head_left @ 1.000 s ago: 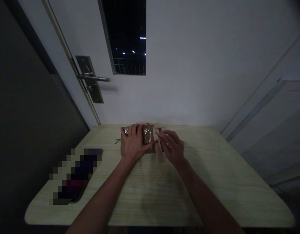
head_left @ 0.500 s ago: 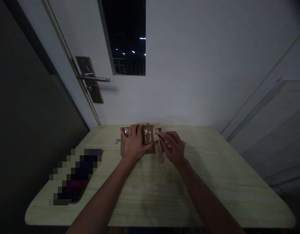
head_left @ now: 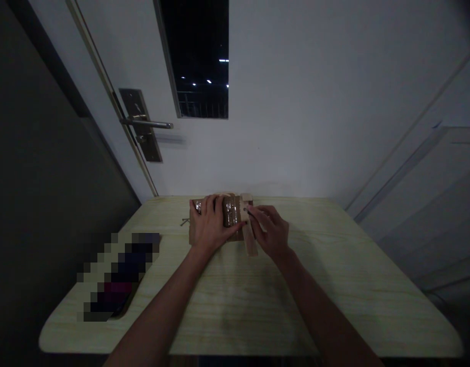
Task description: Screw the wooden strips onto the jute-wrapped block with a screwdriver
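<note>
Cardboard (head_left: 230,216) far back on our desk (head_left: 334,295) looks light, bendy, maybe slick where shiny. We'd hold its edges; left hand (head_left: 210,221) lies spread over it, right hand (head_left: 272,230) pinches a dark stick (head_left: 250,212).

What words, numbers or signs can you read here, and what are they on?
None can be read.
Brown cardboard piece with shiny clear tape: no readable writing shows.
Dark, flat, oblong object: blurred into squares, so any writing is hidden.

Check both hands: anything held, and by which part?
Right hand: thin dark item, pinched; gripped part hidden. Left hand: spread over taped cardboard, no visible grip.
</note>
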The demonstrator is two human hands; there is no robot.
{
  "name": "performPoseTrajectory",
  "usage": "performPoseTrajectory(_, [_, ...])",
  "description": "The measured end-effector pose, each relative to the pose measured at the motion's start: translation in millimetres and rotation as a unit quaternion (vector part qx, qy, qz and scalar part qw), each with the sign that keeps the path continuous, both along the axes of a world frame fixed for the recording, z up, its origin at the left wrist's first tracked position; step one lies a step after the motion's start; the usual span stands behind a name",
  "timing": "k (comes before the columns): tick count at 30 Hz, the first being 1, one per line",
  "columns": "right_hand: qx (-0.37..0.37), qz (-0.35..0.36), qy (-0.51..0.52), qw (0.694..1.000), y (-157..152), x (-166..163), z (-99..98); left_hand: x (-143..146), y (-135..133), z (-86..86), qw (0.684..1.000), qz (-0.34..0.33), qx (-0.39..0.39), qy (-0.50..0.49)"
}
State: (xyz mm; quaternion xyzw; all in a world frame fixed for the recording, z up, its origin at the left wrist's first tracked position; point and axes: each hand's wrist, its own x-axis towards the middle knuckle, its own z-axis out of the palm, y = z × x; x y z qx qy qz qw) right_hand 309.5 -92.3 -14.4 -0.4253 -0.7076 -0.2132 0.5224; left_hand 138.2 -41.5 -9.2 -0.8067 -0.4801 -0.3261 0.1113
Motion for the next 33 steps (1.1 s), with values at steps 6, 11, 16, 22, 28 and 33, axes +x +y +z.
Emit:
performPoseTrajectory(6, [0.001,0.047,-0.007,0.999,-0.5,-0.6,2.0,0.4,0.0,-0.4,1.000,0.000,0.002,-0.001])
performPoseTrajectory(11, [-0.017,0.028,0.027,0.999,1.5,0.1,-2.7,0.4,0.4,-0.6,1.000,-0.002,0.004,-0.005])
performPoseTrajectory(16, [-0.017,0.017,0.038,0.999,-1.2,-1.2,-0.8,0.5,0.4,-0.4,1.000,-0.008,0.004,-0.008])
performPoseTrajectory(22, [-0.026,0.061,0.020,0.998,-2.4,-0.1,0.5,0.5,0.2,0.2,1.000,-0.006,-0.007,-0.006])
performPoseTrajectory(28, [-0.015,0.024,0.053,0.998,-0.1,0.8,-1.4,0.2,0.3,-1.0,1.000,-0.004,0.001,-0.007])
performPoseTrajectory(33, [-0.028,0.047,0.042,0.998,-1.3,1.5,1.4,0.1,-0.4,0.6,1.000,-0.006,-0.001,-0.005])
